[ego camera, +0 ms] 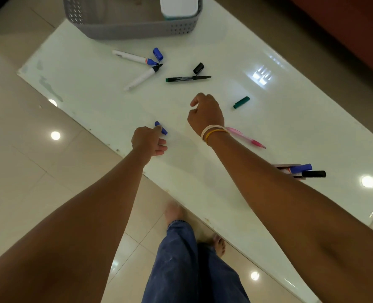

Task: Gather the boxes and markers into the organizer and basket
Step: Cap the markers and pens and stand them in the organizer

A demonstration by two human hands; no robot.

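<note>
No legible writing on the markers, left hand (pixel 147 141) pinching a blue cap (pixel 161 128) near the white table (pixel 290 119) edge, right hand (pixel 205 111) loosely curled and empty above the table, uncapped markers (pixel 137 68) scattered ahead, grey basket (pixel 135 29) at the far end.
</note>
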